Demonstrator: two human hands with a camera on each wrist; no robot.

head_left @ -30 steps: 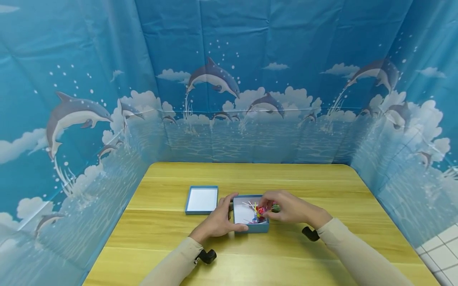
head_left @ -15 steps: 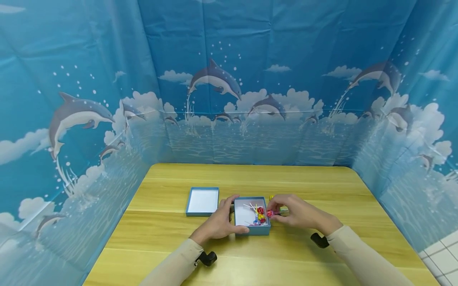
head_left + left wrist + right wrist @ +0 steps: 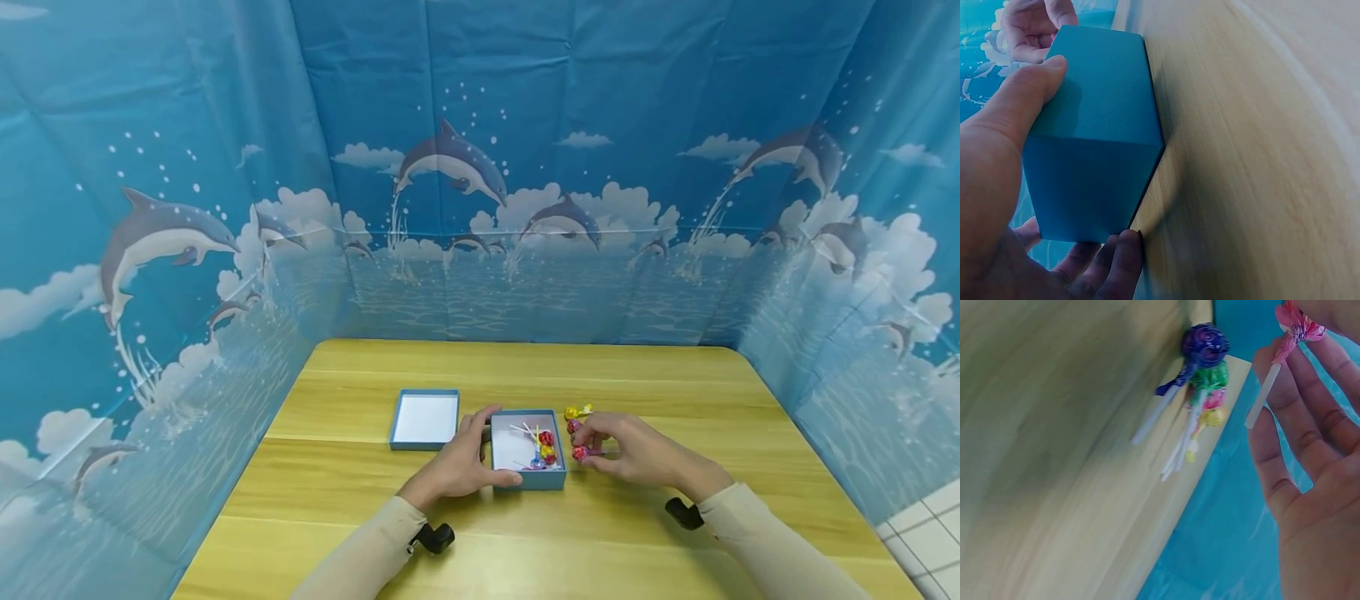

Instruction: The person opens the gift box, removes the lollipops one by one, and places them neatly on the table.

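Note:
My left hand [image 3: 457, 464] grips the left side of an open blue box [image 3: 534, 481], its thumb on the near wall. In the left wrist view, that thumb and the fingers span a corner of the box [image 3: 1097, 90]. Several wrapped lollipops [image 3: 547, 452] lie inside, toward the right wall. Just right of the box, my right hand [image 3: 636, 452] pinches a pinkish-red lollipop [image 3: 1294, 331], whose white stick points downward in the right wrist view. Near it on the table are a purple lollipop [image 3: 1205, 347], a green lollipop [image 3: 1210, 376] and a yellow lollipop [image 3: 1212, 417].
A square blue lid [image 3: 424, 418] with a white inside lies left of the box. The wood-patterned table [image 3: 600, 542] meets a blue dolphin-print curtain [image 3: 525, 300] at the back and sides.
From over the box, my right hand has moved right and out past its wall, carrying the red lollipop. More lollipops beside that hand are now visible. The left hand keeps its grip on the box.

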